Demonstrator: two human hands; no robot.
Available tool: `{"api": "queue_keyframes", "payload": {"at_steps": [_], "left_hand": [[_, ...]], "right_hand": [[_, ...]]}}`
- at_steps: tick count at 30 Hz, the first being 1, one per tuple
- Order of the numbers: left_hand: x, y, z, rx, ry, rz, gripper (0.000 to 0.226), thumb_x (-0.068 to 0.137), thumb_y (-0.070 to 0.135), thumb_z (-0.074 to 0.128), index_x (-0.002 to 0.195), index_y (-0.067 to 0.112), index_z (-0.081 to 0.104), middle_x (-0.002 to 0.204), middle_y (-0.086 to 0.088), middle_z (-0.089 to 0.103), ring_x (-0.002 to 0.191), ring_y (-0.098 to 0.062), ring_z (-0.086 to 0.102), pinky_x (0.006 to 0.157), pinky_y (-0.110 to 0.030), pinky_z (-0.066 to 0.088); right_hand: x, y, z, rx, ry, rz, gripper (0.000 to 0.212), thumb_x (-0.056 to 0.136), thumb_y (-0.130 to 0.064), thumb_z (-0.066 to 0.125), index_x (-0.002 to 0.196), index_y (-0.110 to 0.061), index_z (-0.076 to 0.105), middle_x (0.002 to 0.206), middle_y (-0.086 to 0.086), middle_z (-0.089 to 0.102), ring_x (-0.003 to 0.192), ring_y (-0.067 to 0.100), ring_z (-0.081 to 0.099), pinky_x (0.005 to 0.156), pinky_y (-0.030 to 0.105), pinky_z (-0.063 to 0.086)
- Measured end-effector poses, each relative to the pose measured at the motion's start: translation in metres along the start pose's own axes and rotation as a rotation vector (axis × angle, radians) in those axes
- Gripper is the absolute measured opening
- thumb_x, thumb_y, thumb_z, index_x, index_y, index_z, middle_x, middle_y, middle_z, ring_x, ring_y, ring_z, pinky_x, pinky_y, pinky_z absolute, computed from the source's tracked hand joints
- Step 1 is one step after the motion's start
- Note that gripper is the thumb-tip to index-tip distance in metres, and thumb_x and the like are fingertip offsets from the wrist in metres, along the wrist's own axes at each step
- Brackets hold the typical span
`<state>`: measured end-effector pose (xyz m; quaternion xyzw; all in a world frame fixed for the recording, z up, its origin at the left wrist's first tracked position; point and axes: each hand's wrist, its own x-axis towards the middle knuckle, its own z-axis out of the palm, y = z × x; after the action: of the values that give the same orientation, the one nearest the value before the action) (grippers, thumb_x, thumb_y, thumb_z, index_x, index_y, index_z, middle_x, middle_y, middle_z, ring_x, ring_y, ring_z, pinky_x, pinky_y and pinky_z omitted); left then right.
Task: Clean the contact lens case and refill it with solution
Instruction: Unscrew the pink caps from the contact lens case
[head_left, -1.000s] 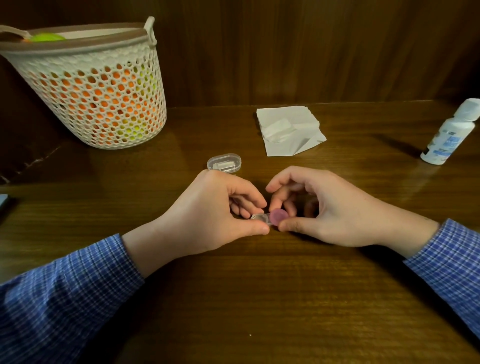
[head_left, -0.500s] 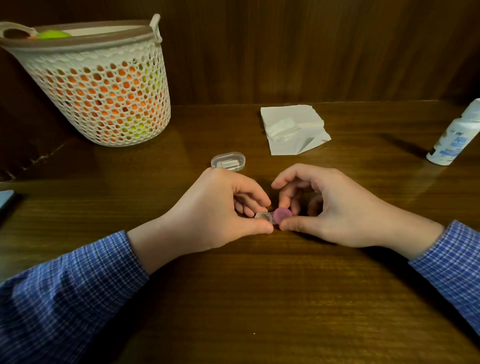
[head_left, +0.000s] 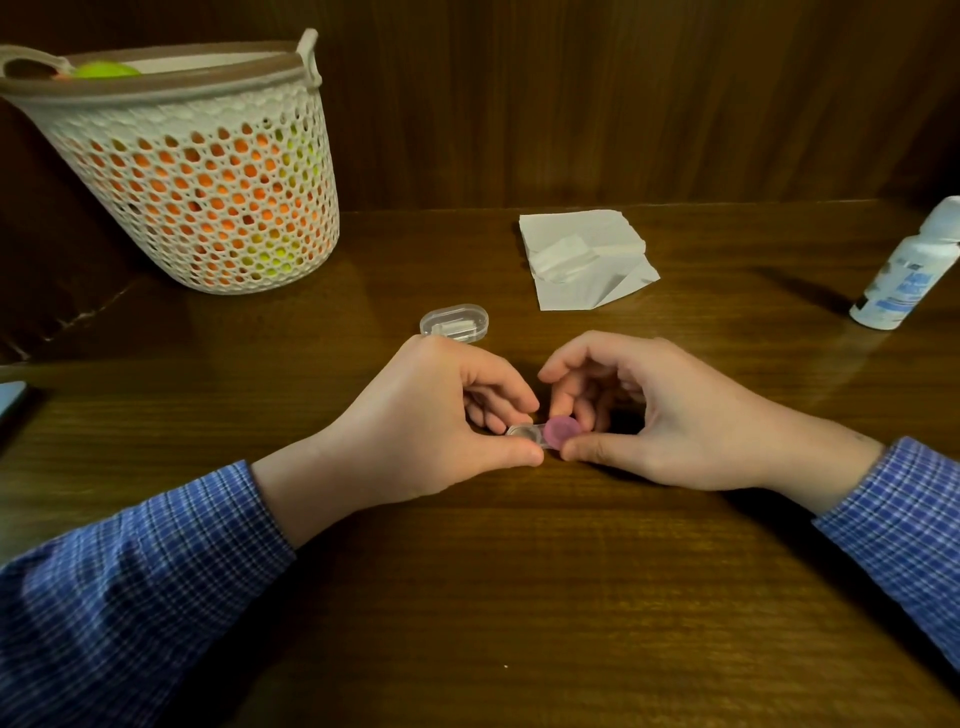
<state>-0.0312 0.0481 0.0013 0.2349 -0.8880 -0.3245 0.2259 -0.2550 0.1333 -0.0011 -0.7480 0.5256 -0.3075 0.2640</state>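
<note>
A small clear contact lens case (head_left: 525, 432) lies low over the middle of the wooden table (head_left: 519, 597), held between both hands. My left hand (head_left: 431, 421) pinches its left, uncapped well with thumb and fingers. My right hand (head_left: 660, 415) pinches the pink cap (head_left: 562, 430) sitting on the right well, thumb in front and fingers behind. A white solution bottle (head_left: 906, 267) with a blue label stands at the far right edge, away from both hands.
A folded white tissue (head_left: 584, 257) lies behind the hands. A small clear oval box (head_left: 455, 322) sits just beyond my left hand. A white mesh basket (head_left: 192, 171) with orange and green contents stands at back left. A dark flat object (head_left: 10, 400) lies at the left edge.
Both hands stay on the lens case in the same spot. The pink cap looks slightly more tilted in my right fingers. The camera view shifted a little.
</note>
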Motion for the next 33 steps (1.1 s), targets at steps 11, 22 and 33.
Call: {"api": "queue_keyframes", "payload": {"at_steps": [11, 22, 33], "left_hand": [[-0.0002, 0.002, -0.0008, 0.011, 0.003, 0.002, 0.034, 0.075, 0.029, 0.091, 0.106, 0.02, 0.079, 0.088, 0.009, 0.078, 0.083, -0.006, 0.076, 0.072, -0.029, 0.064], [-0.0006, 0.004, -0.0016, 0.022, 0.002, 0.004, 0.036, 0.075, 0.029, 0.091, 0.108, 0.021, 0.079, 0.09, 0.011, 0.078, 0.084, -0.004, 0.075, 0.073, -0.026, 0.063], [-0.0005, 0.0029, -0.0012, 0.009, 0.002, 0.004, 0.037, 0.075, 0.028, 0.091, 0.109, 0.02, 0.079, 0.09, 0.009, 0.079, 0.085, -0.006, 0.076, 0.074, -0.027, 0.063]], "right_hand": [[-0.0002, -0.0033, 0.0093, -0.056, 0.086, 0.02, 0.041, 0.077, -0.033, 0.087, 0.111, -0.033, 0.064, 0.093, -0.015, 0.072, 0.084, 0.01, 0.07, 0.071, 0.026, 0.059], [-0.0017, -0.0061, 0.0076, -0.125, 0.068, -0.024, 0.037, 0.078, -0.042, 0.084, 0.108, -0.031, 0.065, 0.09, -0.017, 0.069, 0.086, 0.008, 0.068, 0.068, 0.019, 0.055], [-0.0014, -0.0071, 0.0073, -0.063, 0.049, -0.001, 0.037, 0.08, -0.025, 0.087, 0.111, -0.029, 0.066, 0.091, -0.013, 0.073, 0.082, 0.013, 0.071, 0.069, 0.025, 0.058]]}}
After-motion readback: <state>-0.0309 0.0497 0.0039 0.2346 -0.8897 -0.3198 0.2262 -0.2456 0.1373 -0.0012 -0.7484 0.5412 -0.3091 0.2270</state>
